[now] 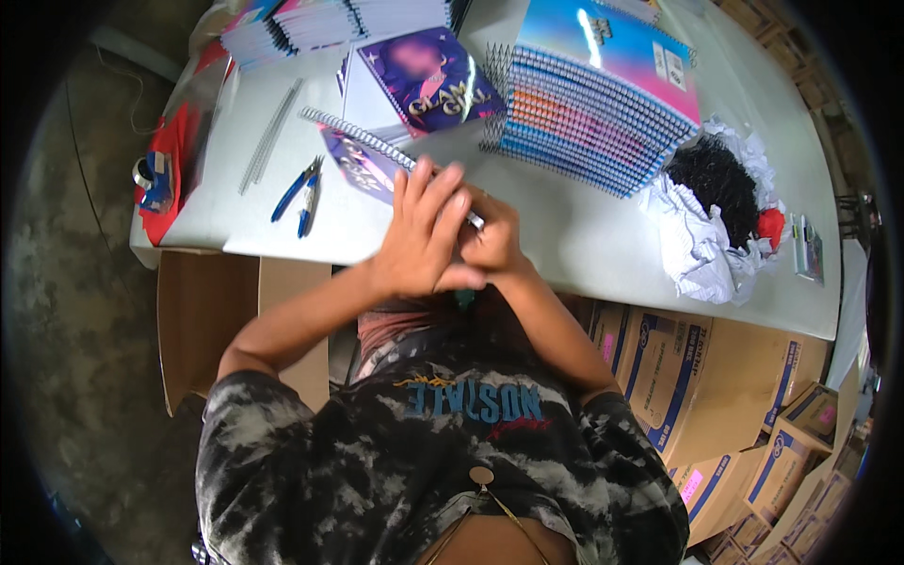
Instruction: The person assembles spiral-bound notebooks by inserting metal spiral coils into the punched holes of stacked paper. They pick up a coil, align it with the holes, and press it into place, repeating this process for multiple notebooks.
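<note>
A spiral notebook (358, 162) with a purple cover lies tilted at the table's near edge, its metal coil (363, 139) facing up and running under my hands. My left hand (421, 231) is open, fingers stretched over the coil and overlapping the other hand. My right hand (494, 235) is closed round the coil's near end, where a shiny bit of metal shows between the hands; its fingertips are partly hidden. Left of the notebook lie blue-handled cutting pliers (299, 196) and loose wire coils (271, 137).
Purple notebooks (424, 80) lie beyond my hands, beside a tall stack of blue-pink spiral notebooks (593, 104). Crumpled white paper (692, 245) with black coil scraps (716, 184) sits at the right. A tape roll (151, 174) rests at the left edge; cartons (678, 377) stand below the table.
</note>
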Demonstrator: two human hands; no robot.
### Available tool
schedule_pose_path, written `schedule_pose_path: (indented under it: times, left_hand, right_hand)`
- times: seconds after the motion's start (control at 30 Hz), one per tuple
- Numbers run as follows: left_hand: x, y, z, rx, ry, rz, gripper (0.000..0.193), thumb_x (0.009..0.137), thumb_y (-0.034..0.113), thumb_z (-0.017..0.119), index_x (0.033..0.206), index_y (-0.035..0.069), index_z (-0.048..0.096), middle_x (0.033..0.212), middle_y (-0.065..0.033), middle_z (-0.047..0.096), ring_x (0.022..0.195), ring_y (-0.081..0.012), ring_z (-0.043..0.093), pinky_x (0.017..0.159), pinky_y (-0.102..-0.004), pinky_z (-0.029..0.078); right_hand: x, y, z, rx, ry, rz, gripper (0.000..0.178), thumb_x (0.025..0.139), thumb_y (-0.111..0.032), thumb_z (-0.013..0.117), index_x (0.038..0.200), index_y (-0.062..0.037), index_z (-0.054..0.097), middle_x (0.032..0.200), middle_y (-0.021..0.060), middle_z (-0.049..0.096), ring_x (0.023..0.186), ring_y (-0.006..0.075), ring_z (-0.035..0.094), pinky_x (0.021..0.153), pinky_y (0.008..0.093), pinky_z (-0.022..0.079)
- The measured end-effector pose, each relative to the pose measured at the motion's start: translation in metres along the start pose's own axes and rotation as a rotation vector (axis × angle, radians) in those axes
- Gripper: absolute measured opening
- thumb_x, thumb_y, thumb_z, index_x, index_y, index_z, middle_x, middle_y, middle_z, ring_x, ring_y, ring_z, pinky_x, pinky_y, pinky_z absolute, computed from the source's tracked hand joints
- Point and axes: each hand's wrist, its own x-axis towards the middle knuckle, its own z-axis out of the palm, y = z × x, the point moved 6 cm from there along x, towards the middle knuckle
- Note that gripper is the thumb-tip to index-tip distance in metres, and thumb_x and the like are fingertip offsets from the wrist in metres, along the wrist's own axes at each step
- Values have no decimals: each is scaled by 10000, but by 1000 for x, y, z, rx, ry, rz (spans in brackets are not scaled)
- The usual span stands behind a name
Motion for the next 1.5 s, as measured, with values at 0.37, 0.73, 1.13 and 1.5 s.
schedule_pose_path:
  times: [0.37,0.73,1.13,1.5]
  left_hand:
    - [28,-30,-102,-612,230,-901,196,871,144,578,974,-4,653,840,-62,653,784,-86,566,737,-223,449]
    - [40,-78,-56,-1174,-33,-784,153,708,-63,539,817,31,590,815,10,549,740,-41,482,673,-192,394]
    - [129,-72,-61,-858,465,-665,603,837,194,621,1271,-64,291,900,-159,610,778,-160,604,625,-255,497]
    - [153,-90,37,-384,467,-683,268,839,264,586,944,17,592,788,-125,614,689,-276,588,632,-358,459]
  right_hand:
    - [78,-71,-15,-291,-253,327,268,891,-259,512,996,-41,627,676,100,604,584,195,591,653,355,459]
    - [68,-35,-15,78,91,504,206,633,73,718,764,14,570,725,61,608,631,89,578,585,228,472]
    - [93,-76,-127,254,868,-119,443,836,-51,570,1229,-25,367,1066,79,450,919,151,467,805,288,405]
    - [54,-11,-208,-457,837,223,425,862,-205,550,1194,36,440,1220,204,470,1112,278,465,945,379,334]
